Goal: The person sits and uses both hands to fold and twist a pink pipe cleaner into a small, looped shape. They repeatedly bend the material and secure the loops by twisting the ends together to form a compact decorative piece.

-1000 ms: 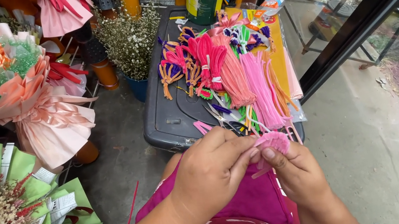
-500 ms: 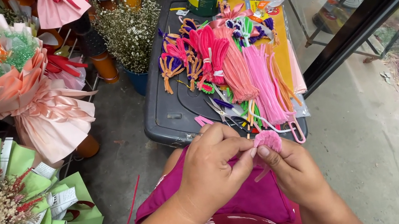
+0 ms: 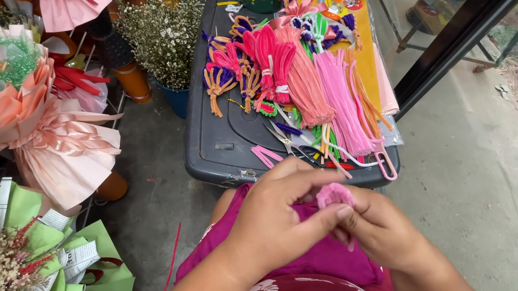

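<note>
left hand (image 3: 280, 215), right hand (image 3: 380, 230), half-hidden pink coil (image 3: 334, 195)

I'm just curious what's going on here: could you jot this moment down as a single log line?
left hand: pinching pink pipe-cleaner coil | right hand: gripping same coil from below | ahead: grey bin lid with pipe-cleaner bundles

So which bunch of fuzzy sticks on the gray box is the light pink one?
The light pink bunch lies toward the right of the gray box, beside the salmon bunch. The hot pink bunch is darker and folded into loops.
</note>
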